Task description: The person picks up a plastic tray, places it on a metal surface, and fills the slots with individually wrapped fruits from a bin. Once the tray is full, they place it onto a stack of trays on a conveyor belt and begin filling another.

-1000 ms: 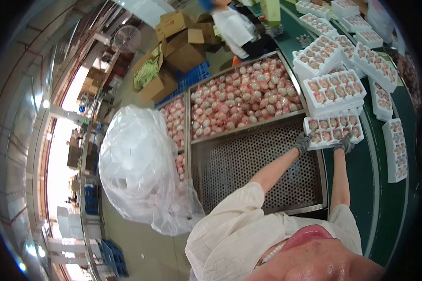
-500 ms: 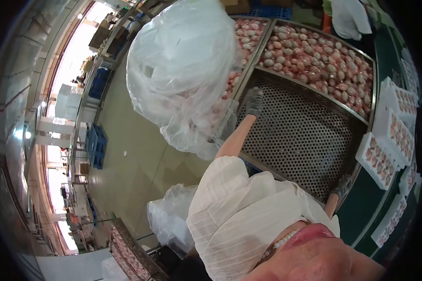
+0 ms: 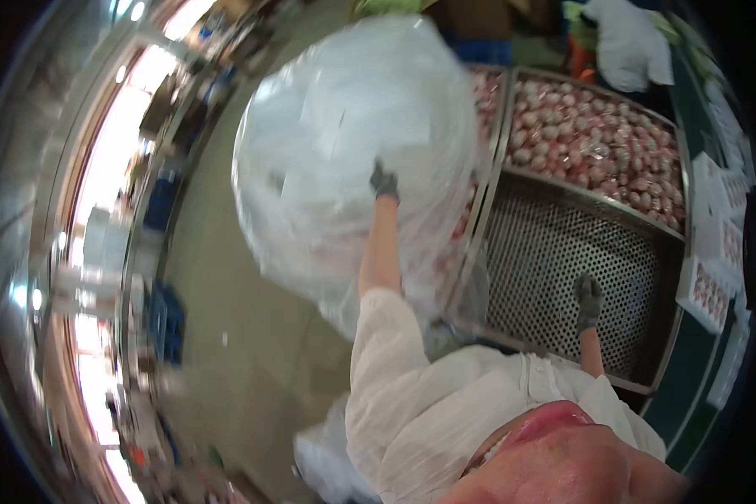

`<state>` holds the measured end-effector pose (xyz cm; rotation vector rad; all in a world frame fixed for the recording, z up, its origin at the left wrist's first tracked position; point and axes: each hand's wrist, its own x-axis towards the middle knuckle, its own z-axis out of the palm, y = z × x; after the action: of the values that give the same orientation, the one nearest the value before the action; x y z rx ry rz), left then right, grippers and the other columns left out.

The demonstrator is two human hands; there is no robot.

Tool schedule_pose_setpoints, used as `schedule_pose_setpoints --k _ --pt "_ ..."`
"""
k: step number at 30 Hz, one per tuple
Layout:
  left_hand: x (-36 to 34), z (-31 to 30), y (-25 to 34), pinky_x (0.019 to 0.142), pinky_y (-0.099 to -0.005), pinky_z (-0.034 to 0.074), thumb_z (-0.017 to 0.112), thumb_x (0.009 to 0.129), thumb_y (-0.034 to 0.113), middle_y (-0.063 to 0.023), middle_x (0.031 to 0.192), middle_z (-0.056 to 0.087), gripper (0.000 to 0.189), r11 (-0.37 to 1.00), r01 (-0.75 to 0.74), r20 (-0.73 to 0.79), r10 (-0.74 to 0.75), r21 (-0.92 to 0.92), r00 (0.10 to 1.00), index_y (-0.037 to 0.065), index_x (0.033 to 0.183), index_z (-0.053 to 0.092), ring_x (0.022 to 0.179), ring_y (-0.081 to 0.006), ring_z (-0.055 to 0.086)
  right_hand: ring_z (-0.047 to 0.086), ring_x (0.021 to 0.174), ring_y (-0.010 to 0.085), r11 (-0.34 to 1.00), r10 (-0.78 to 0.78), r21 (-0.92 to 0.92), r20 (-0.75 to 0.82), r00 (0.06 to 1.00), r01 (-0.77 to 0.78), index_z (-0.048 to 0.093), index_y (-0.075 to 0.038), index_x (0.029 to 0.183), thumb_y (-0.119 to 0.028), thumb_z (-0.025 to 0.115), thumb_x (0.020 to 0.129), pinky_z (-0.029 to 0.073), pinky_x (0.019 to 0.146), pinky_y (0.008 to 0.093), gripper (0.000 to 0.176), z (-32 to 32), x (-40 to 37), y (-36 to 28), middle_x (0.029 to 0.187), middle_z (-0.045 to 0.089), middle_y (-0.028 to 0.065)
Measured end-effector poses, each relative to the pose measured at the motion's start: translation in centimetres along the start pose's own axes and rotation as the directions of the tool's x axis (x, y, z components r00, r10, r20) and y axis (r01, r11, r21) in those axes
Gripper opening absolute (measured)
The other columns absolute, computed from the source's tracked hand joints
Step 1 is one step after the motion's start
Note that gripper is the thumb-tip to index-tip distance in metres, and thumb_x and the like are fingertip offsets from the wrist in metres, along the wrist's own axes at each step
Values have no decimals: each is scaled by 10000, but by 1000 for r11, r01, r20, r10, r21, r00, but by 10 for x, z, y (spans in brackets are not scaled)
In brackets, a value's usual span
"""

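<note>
My left hand point(image 3: 384, 181), in a dark grey glove, is stretched out over a large, puffed-up clear plastic bag point(image 3: 311, 118). Its fingers point forward and apart, and overlap the bag in this view. Below, over the perforated metal bin point(image 3: 521, 244), is my right hand point(image 3: 590, 296) in a similar glove, thumb a little away from the fingers, with nothing visible in it. Round holes cover the bin's floor. Just beyond its far wall lie many pinkish, egg-shaped pieces point(image 3: 596, 139) in a neighbouring metal compartment.
To the right runs a green conveyor belt point(image 3: 672, 403) carrying white trays point(image 3: 704, 294) of similar pieces. A person in white point(image 3: 626, 46) is at the far right. Blue pallets point(image 3: 166, 323) lie on the greenish floor point(image 3: 244, 286) to the left.
My left hand has left the bin's far left corner and moved over the plastic bag. My right hand has gone from the bin's near right edge to over its middle. The view has shifted left.
</note>
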<state>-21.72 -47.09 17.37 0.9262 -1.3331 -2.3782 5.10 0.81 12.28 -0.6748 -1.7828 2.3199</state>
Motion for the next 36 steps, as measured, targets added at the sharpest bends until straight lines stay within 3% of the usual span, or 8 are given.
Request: schedule_pose_setpoints --k 5,10,12,26,29,31,33,36 --pt "51 16 -10 723 -389 361 614 426 614 -89 955 340 817 976 217 116 -218 17 969 202 1077 342 770 -222 345 444 511 75 996 -9 85 -140 990 21 542 -60 794 -134 528 739 353 438 199 93 -22 -9 29 676 532 13" --pt "39 54 -9 752 -435 327 590 399 651 -86 1028 308 866 905 425 223 -421 33 879 220 1099 318 807 -240 348 479 516 83 984 87 176 -416 905 -14 533 -57 838 -144 536 734 377 430 198 136 -35 -15 4 678 535 20" --pt "21 67 -1 918 -451 110 482 482 690 -84 1263 187 962 892 450 189 -448 37 874 162 1227 179 1180 -254 90 481 516 85 984 116 175 -501 858 -31 530 -57 846 -148 532 738 377 429 196 141 -29 -21 -13 675 534 17" --pt "19 46 18 737 -433 343 531 533 553 -31 1100 404 637 895 305 163 -265 -326 951 180 1041 437 967 -211 376 361 418 74 979 27 195 -432 901 64 499 -28 772 -52 454 755 278 368 205 54 -19 -1 -10 565 449 -15" --pt "-61 38 34 653 -363 412 566 582 464 -49 1057 426 505 876 163 117 -123 -453 986 123 946 490 899 -189 427 394 469 81 984 -4 169 -335 942 64 505 -26 817 -69 461 764 339 417 219 81 7 -7 -33 621 474 9" --pt "-125 30 35 669 -321 421 593 633 348 -99 1045 404 516 955 -195 135 229 -226 964 55 1020 417 882 -185 429 469 663 94 970 -203 -175 -196 959 169 516 -53 886 -113 494 756 400 587 220 145 43 -26 -66 749 520 22" --pt "-156 20 -2 664 -291 410 592 668 258 -125 1028 389 617 791 -610 4 610 44 792 7 1127 265 863 -199 438 478 787 130 780 -505 -418 22 863 467 494 -56 950 -115 491 758 401 697 251 201 63 -26 -78 866 505 40" --pt "-258 22 -24 755 -333 369 638 618 232 -140 1099 304 734 541 -808 305 748 235 590 5 1157 195 949 -226 382 464 874 155 764 -511 -355 177 841 539 450 -39 1017 -126 507 748 386 761 271 288 99 -37 -116 955 478 66"
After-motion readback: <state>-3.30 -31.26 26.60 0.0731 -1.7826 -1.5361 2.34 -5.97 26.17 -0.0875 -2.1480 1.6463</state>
